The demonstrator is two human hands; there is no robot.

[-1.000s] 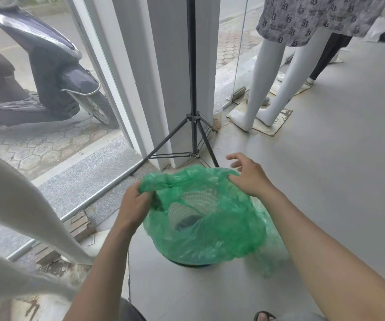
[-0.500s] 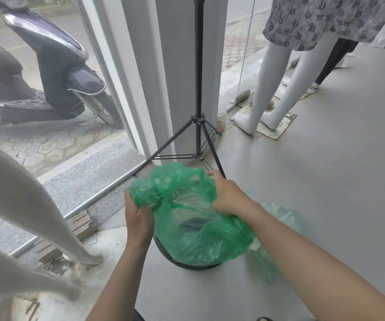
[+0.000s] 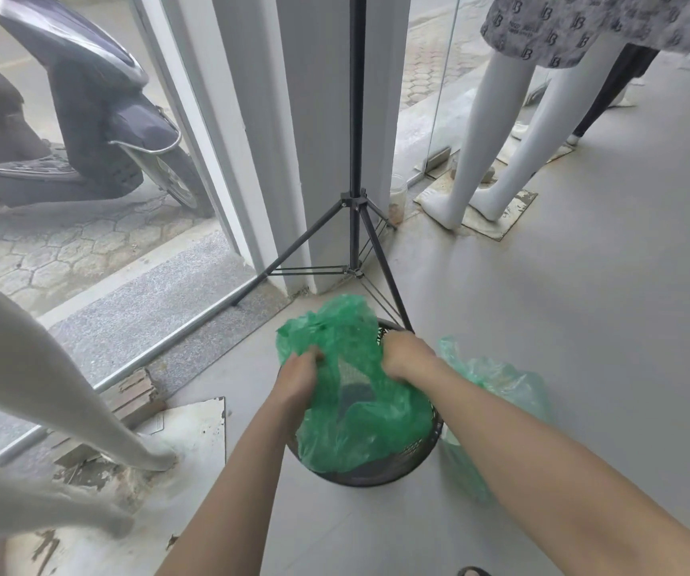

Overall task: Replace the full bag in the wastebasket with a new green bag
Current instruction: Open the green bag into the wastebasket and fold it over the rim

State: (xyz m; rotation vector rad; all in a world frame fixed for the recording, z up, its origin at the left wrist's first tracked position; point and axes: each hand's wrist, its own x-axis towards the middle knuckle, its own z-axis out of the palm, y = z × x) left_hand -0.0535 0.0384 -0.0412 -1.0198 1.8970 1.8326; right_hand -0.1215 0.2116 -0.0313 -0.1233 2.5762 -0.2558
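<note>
Item 1, new green bag (image 3: 360, 426): thin, translucent, crinkled film, draped into the mouth of the wastebasket (image 3: 380, 476). Most of it sags below and toward the near side of the fingers; 1 loose flap stands up just beyond them, on the far rim. Through the film between the 2 hands, the basket's mesh wall and a dark patch lower down show faintly. The bag is not yet seated: its edge is bunched, not folded over the rim, and the near rim stands bare beneath it.

Item 2, left hand (image 3: 299, 372): fingers curled closed, pinching a gather of the bag's edge at the basket's left side. Judged purpose: to hold the mouth so it can be spread.

Item 3, right hand (image 3: 407, 353): fingers likewise curled down, gripping the film at the far right rim, touching or nearly touching the dark rim there. The 2 hands sit near each other with the opening between them, likely so the film can be pulled apart and hooked over the rim.

Item 4, full bag (image 3: 497, 392): paler green, lumpy, resting on the floor just right of the right wrist, outside the basket, presumably set aside for removal.

Item 5, tripod (image 3: 356, 160): black, 1 leg reaching the floor just beyond the right fingers.
</note>
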